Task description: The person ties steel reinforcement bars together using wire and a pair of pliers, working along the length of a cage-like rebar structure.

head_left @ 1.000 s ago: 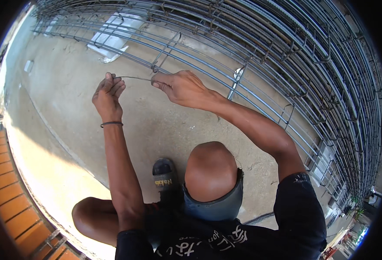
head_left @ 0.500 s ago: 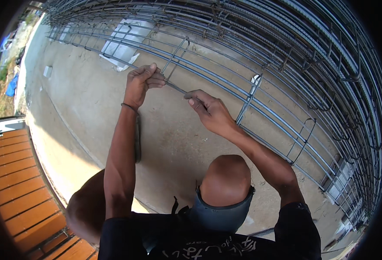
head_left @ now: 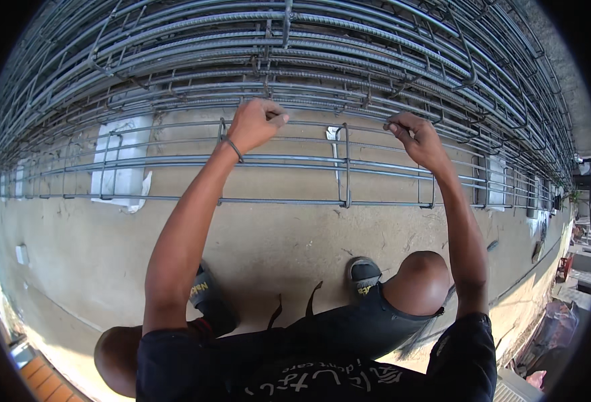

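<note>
A long, narrow cage of steel bars [head_left: 295, 202] with square stirrups [head_left: 347, 164] lies across in front of me. My left hand [head_left: 255, 125] is over its far side, beside a stirrup; the fingers are curled and the thumb is pressed in. Whatever lies between those fingers is too small to make out. At the same far bar [head_left: 335, 125], well to the right, my right hand [head_left: 419, 141] pinches the bar between thumb and fingertips. The stretch of bar between both hands is in plain sight.
Beyond the cage rises a big stack of rebar cages [head_left: 255, 40]. White blocks [head_left: 122, 157] [head_left: 496, 181] sit under the bars at left and right. My shoes [head_left: 364, 271] stand on the concrete floor [head_left: 288, 234], near the cage's closer edge.
The view has turned, so the cage now runs level across it. Both hands have gone from the near bar to the far one, and they are much farther apart.
</note>
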Available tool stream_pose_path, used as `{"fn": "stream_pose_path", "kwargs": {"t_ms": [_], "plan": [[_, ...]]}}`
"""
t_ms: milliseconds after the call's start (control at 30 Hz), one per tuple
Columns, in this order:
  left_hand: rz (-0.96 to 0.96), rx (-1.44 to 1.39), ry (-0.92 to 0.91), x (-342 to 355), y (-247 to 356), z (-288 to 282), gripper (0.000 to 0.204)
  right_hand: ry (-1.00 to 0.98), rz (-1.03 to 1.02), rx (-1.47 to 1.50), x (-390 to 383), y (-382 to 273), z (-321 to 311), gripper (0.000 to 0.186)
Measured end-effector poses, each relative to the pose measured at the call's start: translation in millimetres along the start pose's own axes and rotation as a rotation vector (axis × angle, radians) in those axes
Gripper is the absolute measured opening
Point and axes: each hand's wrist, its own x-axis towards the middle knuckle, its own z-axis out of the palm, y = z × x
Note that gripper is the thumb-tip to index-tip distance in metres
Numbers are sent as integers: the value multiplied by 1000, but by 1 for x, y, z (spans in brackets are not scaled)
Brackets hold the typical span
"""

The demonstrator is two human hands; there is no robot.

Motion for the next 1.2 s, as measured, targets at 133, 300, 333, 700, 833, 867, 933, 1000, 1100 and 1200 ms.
{"fn": "stream_pose_path", "kwargs": {"t_ms": [133,300,333,700,833,867,933,1000,1100,1200], "plan": [[321,162,63,6,-4,48,20,-107,296,-159,-29,-20,-20,17],[270,-24,244,9,-15,75,16,-116,403,-432,-60,-54,-3,19],[284,-78,278,8,-8,80,16,-110,352,-501,-66,-52,-7,19],[459,-2,330,3,-2,88,27,-17,294,-695,-48,-76,-24,30],[583,97,267,8,-1,90,30,-85,245,-682,-32,-59,-12,35],[578,102,253,11,-2,90,32,-73,198,-667,-25,-51,-9,38],[563,111,224,17,-5,91,36,-124,137,-705,-6,-33,-2,40],[567,123,197,16,0,95,38,-166,62,-719,8,-16,10,42],[561,190,130,23,7,101,39,-129,-80,-667,22,0,25,40],[435,236,30,31,13,110,37,-142,-143,-608,30,22,39,34]]}}
